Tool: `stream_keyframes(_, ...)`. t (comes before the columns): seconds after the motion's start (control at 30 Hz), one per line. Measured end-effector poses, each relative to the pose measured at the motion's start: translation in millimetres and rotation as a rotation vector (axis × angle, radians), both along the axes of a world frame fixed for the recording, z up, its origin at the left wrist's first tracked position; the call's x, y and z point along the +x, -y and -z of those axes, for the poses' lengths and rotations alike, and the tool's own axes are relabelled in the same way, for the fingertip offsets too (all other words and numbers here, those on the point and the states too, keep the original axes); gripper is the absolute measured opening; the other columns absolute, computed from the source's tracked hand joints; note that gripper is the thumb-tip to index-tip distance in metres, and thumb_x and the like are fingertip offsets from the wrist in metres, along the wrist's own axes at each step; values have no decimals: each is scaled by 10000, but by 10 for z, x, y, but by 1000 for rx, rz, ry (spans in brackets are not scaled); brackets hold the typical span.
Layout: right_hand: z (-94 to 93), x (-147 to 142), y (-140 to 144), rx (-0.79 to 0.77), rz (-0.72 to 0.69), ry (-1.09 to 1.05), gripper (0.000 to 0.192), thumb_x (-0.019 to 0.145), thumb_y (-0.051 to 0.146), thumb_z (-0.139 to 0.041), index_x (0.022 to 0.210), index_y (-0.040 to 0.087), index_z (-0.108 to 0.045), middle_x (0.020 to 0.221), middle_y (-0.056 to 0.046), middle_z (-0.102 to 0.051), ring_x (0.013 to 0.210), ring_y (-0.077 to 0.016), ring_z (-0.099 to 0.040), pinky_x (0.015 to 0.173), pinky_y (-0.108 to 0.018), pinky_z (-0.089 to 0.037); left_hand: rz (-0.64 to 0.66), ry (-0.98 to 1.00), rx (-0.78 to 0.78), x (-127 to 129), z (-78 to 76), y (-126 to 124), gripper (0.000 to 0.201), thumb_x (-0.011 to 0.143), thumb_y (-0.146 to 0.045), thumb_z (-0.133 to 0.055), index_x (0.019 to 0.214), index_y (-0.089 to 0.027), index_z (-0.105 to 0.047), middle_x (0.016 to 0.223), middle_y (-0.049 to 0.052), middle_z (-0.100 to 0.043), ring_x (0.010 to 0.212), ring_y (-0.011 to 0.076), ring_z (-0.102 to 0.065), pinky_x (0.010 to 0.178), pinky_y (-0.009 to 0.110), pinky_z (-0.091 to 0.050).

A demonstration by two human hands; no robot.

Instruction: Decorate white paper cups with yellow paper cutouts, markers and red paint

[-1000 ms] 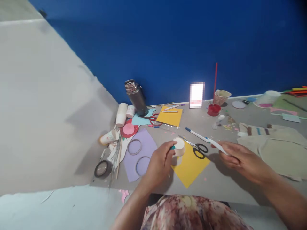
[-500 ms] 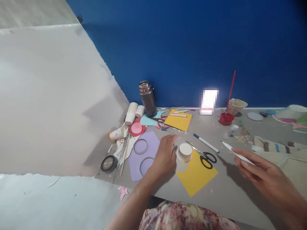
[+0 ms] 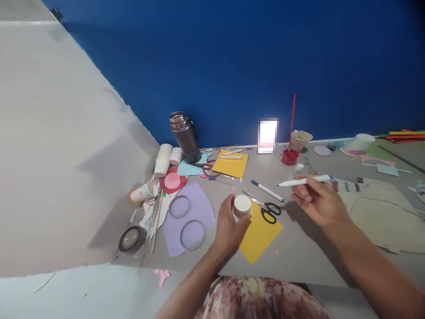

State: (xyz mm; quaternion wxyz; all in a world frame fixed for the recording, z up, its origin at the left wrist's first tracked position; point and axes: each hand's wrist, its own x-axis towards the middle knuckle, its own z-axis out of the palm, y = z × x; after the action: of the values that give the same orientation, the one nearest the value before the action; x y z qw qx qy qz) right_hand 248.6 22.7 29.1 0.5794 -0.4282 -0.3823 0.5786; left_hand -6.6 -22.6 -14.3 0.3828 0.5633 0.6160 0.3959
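Yellow paper (image 3: 257,235) is uncut; left hand (image 3: 229,226) grips cup (image 3: 242,206) on it, right hand (image 3: 317,201) pinches pen (image 3: 303,180), scissors (image 3: 265,207) untouched.

Left hand (image 3: 229,223) sat low at centre, fingers (image 3: 239,221) curled shut around a small object, forearm running down toward the body. Right hand (image 3: 318,200) was raised, palm partly up, fingers pinched closed, forearm stretched off lower right.

Craft room: table (image 3: 308,257) of scissors (image 3: 265,206), coloured paper (image 3: 231,166), paint cup (image 3: 300,140).
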Motion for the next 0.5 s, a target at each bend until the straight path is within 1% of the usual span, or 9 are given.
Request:
stream_keyframes(0.07, 78, -97, -109, -32, 7, -135, 309, 857, 563, -753, 890, 273, -655, 529, 81, -324, 470, -110, -246, 455, -254, -267, 5, -32, 11, 3, -35, -4, 571, 747, -212, -717, 1304, -158, -602, 1328, 154, -666, 1262, 311, -613, 1129, 495, -441)
stream_keyframes(0.13, 202, -217, -171, -87, 6, -273, 357, 808, 558, -802, 837, 252, -621, 517, 91, -320, 456, -90, -207, 427, -222, -208, -7, 0, 5, -12, -63, 4, 498, 764, -239, -717, 1250, -168, -634, 1244, 127, -704, 1177, 284, -646, 1076, 467, -478)
stream_keyframes(0.2, 333, -330, -209, -91, 33, -285, 408, 763, 574, -831, 798, 239, -601, 484, 100, -309, 445, -82, -178, 408, -209, -174, -21, 104, -14, -51, -101, -9, 468, 788, -303, -730, 1231, -177, -648, 1185, 105, -730, 1114, 263, -670, 1024, 440, -515)
stream_keyframes(0.27, 424, -403, -249, -84, 65, -287, 437, 733, 598, -838, 802, 227, -616, 459, 107, -305, 440, -75, -175, 407, -198, -171, -41, 257, -19, -100, -165, -82, 464, 800, -361, -751, 1222, -195, -654, 1138, 79, -748, 1056, 242, -690, 964, 408, -548)
stream_keyframes(0.33, 446, -427, -290, -74, 88, -288, 458, 737, 633, -813, 802, 222, -621, 446, 110, -298, 434, -73, -176, 404, -196, -165, -16, 414, -19, -131, -255, -225, 452, 763, -378, -811, 1165, -211, -689, 1080, 61, -767, 994, 224, -705, 887, 345, -566)
stream_keyframes(0.4, 413, -425, -314, -57, 96, -284, 467, 749, 654, -791, 798, 219, -627, 445, 108, -302, 433, -72, -188, 410, -198, -172, -11, 568, -50, -123, -348, -413, 424, 733, -361, -850, 1110, -223, -715, 1025, 48, -780, 941, 216, -716, 814, 302, -576)
stream_keyframes(0.47, 368, -427, -309, -38, 94, -274, 477, 769, 675, -765, 792, 215, -642, 450, 103, -310, 437, -70, -194, 426, -203, -176, -14, 743, -78, -82, -407, -602, 379, 708, -299, -871, 1054, -237, -729, 996, 43, -791, 899, 211, -724, 757, 277, -583)
stream_keyframes(0.5, 356, -435, -300, -30, 91, -267, 484, 786, 687, -746, 790, 212, -652, 460, 98, -326, 440, -67, -195, 435, -207, -180, -17, 840, -94, -57, -414, -685, 368, 697, -255, -874, 1036, -244, -731, 995, 43, -796, 886, 211, -729, 741, 273, -588)
